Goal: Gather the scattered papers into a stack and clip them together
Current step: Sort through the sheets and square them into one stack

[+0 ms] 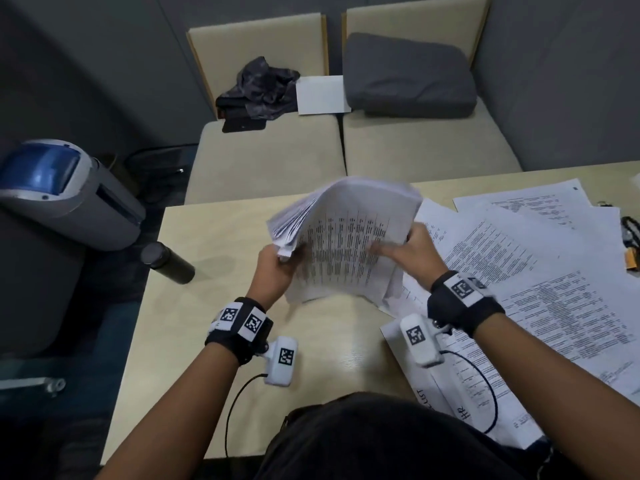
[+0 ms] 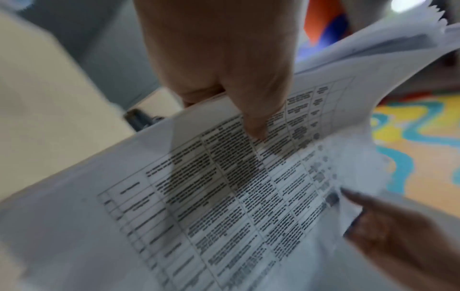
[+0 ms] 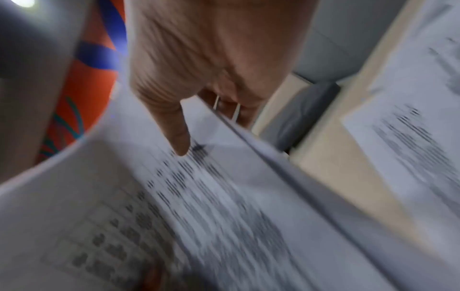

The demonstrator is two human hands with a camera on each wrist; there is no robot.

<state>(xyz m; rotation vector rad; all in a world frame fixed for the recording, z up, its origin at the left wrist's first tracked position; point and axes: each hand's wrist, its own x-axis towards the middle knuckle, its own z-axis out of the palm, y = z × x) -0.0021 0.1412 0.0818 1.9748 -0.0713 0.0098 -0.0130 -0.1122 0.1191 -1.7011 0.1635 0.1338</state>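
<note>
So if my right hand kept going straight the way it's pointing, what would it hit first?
The right hand points up and left, with its thumb on the printed face of the paper stack it grips. The stack comes first; beyond it probably the left hand, though depth is unclear.

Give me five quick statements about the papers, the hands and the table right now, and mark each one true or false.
1. Both hands hold the paper stack. True: the left hand grips its left edge, the right hand its right.
2. The stack lies flat on the table. False: it is lifted and bowed.
3. Loose sheets are spread to the right of the stack. True.
4. The dark bottle stands upright. False: it lies on its side.
5. A clip already binds the stack. False: none is visible on it.
</note>
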